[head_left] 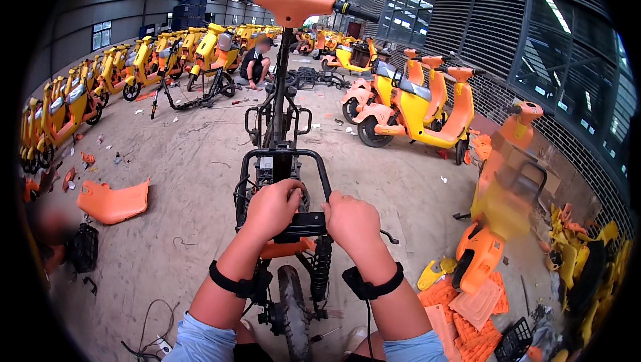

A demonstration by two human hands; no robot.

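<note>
A stripped scooter frame [283,155] stands upright in front of me, with its orange handlebar cover [294,5] at the far end and its rear wheel [294,315] nearest me. My left hand [272,210] is closed over the rear of the frame, inside the black tube loop; what its curled fingers hold is hidden. Beside it, my right hand [351,223] closes at the right bar of the black tube loop [322,169]. Between and below the hands lies a black crosspiece [302,225]. A coil shock absorber [322,270] shows under my right hand.
Yellow scooters [137,68] line the left. More yellow-and-orange scooters [420,105] stand at right. An orange panel [115,200] lies on the floor at left; orange pieces [467,322] are heaped at lower right. A person [256,63] crouches farther off. A cable [150,325] trails at lower left.
</note>
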